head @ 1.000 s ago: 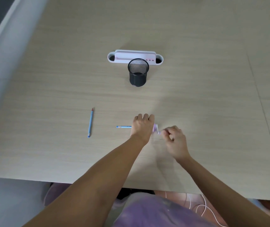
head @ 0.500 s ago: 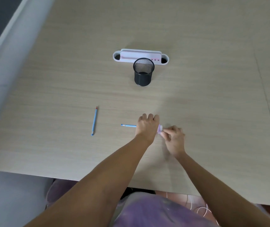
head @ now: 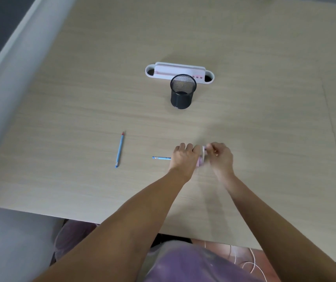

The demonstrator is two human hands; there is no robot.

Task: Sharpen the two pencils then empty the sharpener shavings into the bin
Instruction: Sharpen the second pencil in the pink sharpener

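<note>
My left hand (head: 185, 157) grips the blue pencil (head: 161, 158) near its tip end, right hand (head: 220, 155) pinches the small pink sharpener (head: 201, 159); both likely light, pencil stiff, lead brittle.

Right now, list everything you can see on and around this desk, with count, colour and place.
loose pencil: one, blue, lying on the table left of the hands
held pencil: one, blue, sticking out left of the left hand
sharpener: one, pink and white, between the hands
mesh cup: one, black, upright at table centre
desk organiser: one, white and pink, just behind the cup
table: one, light wood
cable: one, white, on the floor lower right
left hand: grips the pencil
right hand: pinches the sharpener
</note>
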